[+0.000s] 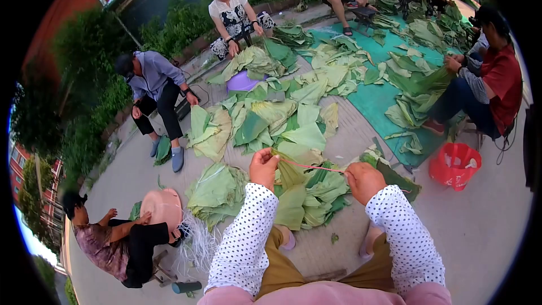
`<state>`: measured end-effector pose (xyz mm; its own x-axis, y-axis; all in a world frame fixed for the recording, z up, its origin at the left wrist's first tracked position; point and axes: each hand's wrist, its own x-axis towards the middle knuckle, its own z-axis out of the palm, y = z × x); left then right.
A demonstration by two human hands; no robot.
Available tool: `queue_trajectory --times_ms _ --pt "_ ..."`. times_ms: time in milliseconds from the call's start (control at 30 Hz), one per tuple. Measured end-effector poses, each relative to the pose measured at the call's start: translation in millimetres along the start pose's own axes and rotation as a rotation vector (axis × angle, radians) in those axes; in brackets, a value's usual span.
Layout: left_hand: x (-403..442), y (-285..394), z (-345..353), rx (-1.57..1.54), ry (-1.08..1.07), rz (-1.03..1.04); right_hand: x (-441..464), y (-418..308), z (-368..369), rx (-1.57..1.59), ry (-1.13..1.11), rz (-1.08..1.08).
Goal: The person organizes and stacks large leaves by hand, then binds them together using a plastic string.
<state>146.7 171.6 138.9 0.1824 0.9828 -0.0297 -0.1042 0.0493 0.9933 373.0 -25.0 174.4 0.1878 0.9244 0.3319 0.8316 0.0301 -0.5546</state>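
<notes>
Fingers closed, my left hand (263, 168) pinches one end of a thin pinkish-red strand (310, 166) and the tip of a large green leaf (289, 176) hanging below it. My right hand (364, 182) is also closed, gripping the strand's other end, so it is drawn nearly straight between both hands. Whether it is string or leaf stem I cannot tell. Under my hands, between my feet, lies a pile of broad green leaves (322, 199). A stacked leaf bundle (216, 192) rests to the left, with a darker leaf (398, 179) beyond my right hand.
More leaves (271, 114) spread ahead over the concrete and a green tarp (370, 101). A red bucket (455, 165) stands at right; a pink tub (162, 206) and loose white strips (197, 243) are at left. Several people sit around, including one in red (502, 76).
</notes>
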Motion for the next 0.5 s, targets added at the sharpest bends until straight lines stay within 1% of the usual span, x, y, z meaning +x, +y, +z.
queue_trajectory --times_ms 33,167,333,500 --pt "1 -3 0 0.038 0.006 0.049 0 -1 0 0.005 -0.002 0.009" --pt "3 -9 5 0.051 0.014 0.085 2 -8 -7 0.042 -0.029 0.043" --pt "1 -9 9 0.120 0.048 0.134 0 -5 -3 0.014 -0.029 0.035" --pt "2 -11 14 0.141 0.056 0.107 0 -2 1 0.009 -0.028 0.031"
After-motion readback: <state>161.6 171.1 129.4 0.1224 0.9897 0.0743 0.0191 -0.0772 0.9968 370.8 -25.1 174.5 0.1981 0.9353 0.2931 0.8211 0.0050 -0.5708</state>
